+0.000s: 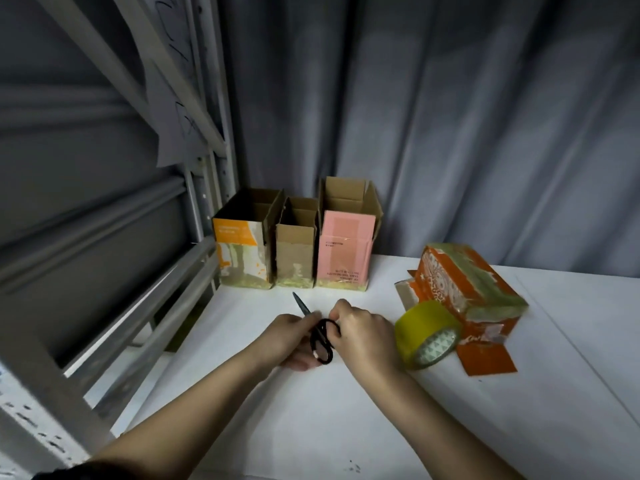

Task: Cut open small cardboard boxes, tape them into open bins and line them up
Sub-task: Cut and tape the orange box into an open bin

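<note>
Black scissors lie between my two hands at the middle of the white table, blade tip pointing to the far left. My left hand holds them from the left, under the blades and handles. My right hand grips the handle loops from the right. Three open cardboard bins stand in a row at the back: an orange-and-white one, a plain brown one and a pink one. An orange box, patched with tape, lies on its side at the right.
A roll of yellowish tape stands on edge against the orange box, just right of my right hand. An orange cardboard scrap lies under the roll. A grey metal rack borders the table on the left. Grey curtain hangs behind.
</note>
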